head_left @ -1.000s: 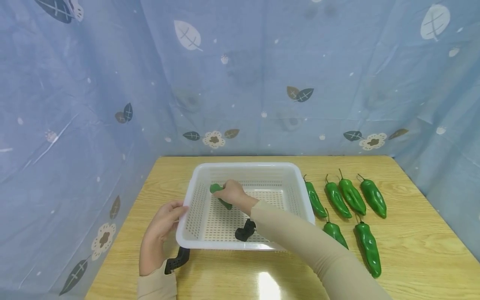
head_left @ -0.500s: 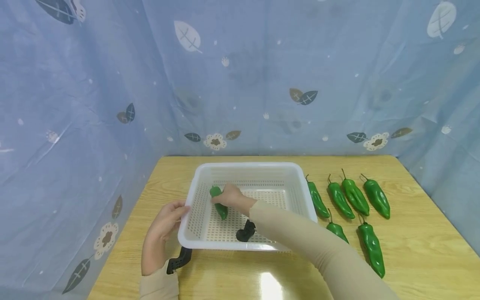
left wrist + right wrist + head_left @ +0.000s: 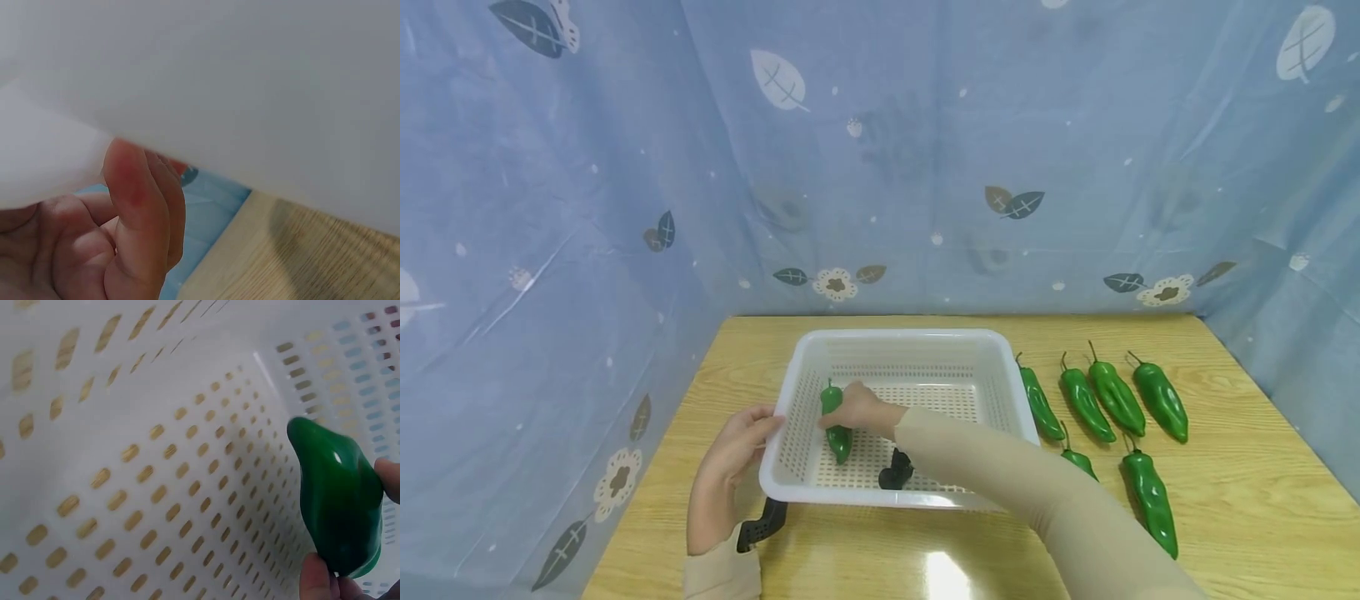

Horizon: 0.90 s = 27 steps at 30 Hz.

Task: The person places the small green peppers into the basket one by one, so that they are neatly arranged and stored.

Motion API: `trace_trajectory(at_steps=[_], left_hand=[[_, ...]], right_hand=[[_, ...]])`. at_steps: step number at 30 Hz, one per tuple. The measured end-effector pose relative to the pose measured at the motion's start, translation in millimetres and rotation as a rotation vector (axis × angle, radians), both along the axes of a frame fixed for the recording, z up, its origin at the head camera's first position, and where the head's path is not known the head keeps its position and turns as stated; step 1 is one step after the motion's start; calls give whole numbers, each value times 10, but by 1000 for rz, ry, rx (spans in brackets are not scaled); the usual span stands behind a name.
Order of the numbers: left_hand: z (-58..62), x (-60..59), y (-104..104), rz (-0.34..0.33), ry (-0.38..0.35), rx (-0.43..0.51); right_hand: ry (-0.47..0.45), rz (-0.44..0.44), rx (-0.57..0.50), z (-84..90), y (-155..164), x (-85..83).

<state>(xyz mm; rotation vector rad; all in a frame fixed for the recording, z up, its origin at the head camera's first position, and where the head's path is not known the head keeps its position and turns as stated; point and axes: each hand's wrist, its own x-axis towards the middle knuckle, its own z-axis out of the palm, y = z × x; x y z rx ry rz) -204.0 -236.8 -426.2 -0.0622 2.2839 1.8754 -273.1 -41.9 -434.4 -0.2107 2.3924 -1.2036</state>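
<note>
green pepper (image 3: 834, 421) pinched by right hand (image 3: 859, 408) inside unlabelled white basket (image 3: 895, 341).

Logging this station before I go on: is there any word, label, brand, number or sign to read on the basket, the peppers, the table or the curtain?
None can be read.
White basket: no label or mark shows.
Pepper in the right hand, and the six peppers on the table: plain green.
Blue curtain: only leaf and flower prints, no text.
Left hand holds the basket's rim.
</note>
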Motion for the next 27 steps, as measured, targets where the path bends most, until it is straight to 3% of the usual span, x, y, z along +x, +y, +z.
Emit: trace_trajectory(at_steps=[9,18,27], left_hand=[[-32,17,0,3,0,-3],[3,-8,1,-17,23,-9],[-34,-7,5,12,0,-28]], right_hand=[[5,28,27,-115,-64,35],[39,57,50,-96,-56,19],[69,132,86,-125,-63,33]])
